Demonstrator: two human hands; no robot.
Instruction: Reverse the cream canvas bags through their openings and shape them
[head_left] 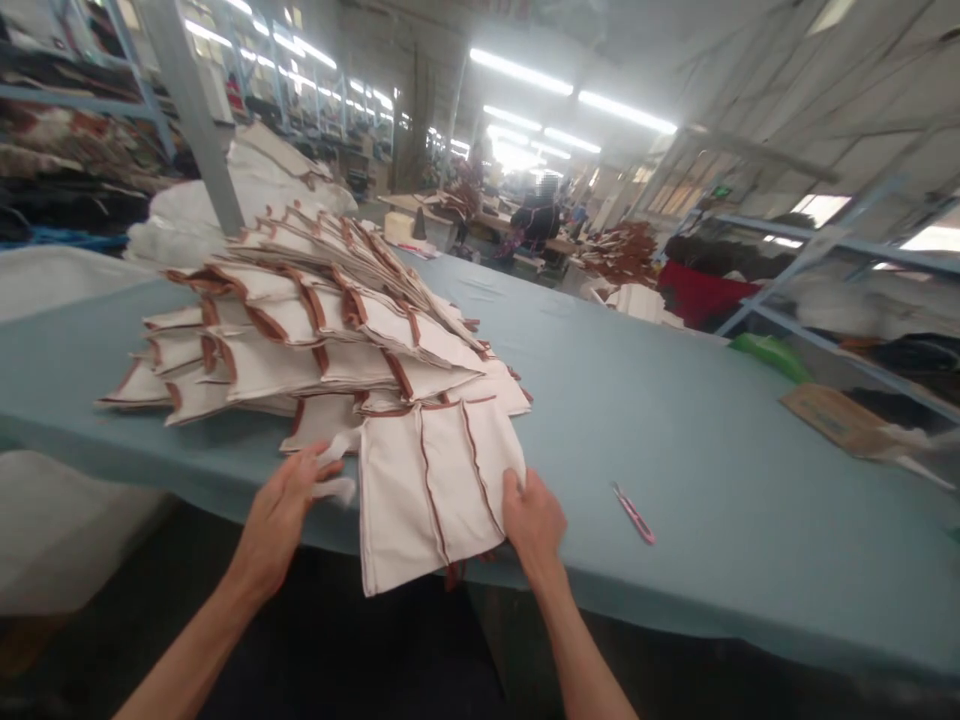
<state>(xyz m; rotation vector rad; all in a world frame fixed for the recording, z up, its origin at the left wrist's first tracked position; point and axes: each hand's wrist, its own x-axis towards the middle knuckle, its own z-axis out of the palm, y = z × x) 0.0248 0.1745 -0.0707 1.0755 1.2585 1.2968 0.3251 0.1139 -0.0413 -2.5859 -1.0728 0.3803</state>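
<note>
A cream fabric piece (pixel 405 490) with brown seams hangs over the table's front edge. My right hand (pixel 534 515) is closed on its right edge, thumb on the near face. My left hand (pixel 289 510) is just left of the fabric, fingers apart; white wraps or strips, blurred, show at its fingertips. Behind the piece rises a large pile of similar cream pieces (pixel 270 365) with brown binding. To the right of my right hand lies a small pink-handled tool (pixel 634 515) with a thin metal tip; its exact kind is unclear.
A blue-green cloth covers the long table (pixel 712 480). Brown cardboard (pixel 832 420) and a green item (pixel 769 355) are at its right edge. White plastic-wrapped bundles (pixel 184 222) stand behind the pile by a grey post (pixel 191 110). Further back, a person (pixel 540 215) is among tables and fabric heaps.
</note>
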